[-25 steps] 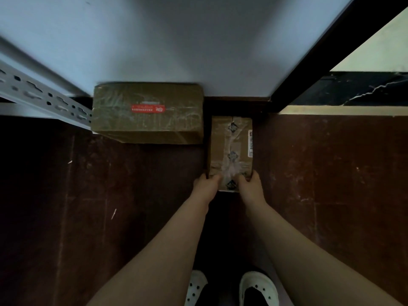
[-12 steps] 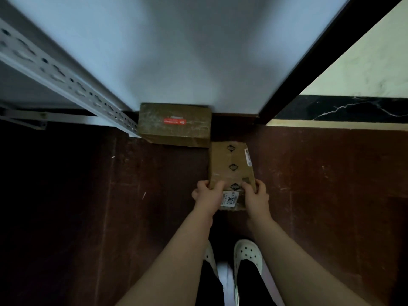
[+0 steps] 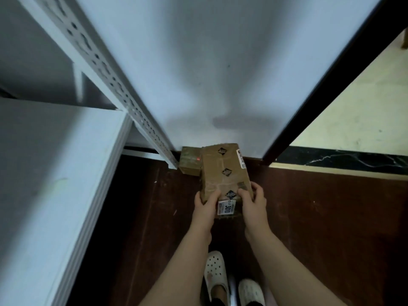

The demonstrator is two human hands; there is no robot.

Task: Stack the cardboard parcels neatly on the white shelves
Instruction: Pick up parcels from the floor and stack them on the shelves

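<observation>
I hold a small taped cardboard parcel [image 3: 224, 171] in the air in front of me, its near end bearing a white label with "3010". My left hand [image 3: 205, 208] grips its near left corner, thumb on top. My right hand [image 3: 254, 203] grips the near right corner. A second, wider cardboard parcel [image 3: 189, 160] with a red label lies on the dark floor against the wall, partly hidden behind the held one. The white shelf [image 3: 55, 173] fills the left side, below and left of my hands.
A perforated white shelf upright [image 3: 114, 85] runs diagonally down to the floor by the lying parcel. A white wall [image 3: 209, 74] stands ahead, a black door frame [image 3: 320, 85] to the right, pale tiled floor beyond. My white clogs [image 3: 216, 277] stand on the dark floor.
I have stood up with the small parcel, lifting it off the floor. The view has risen: the floor parcel looks smaller and the white shelf board has come into view at left.
</observation>
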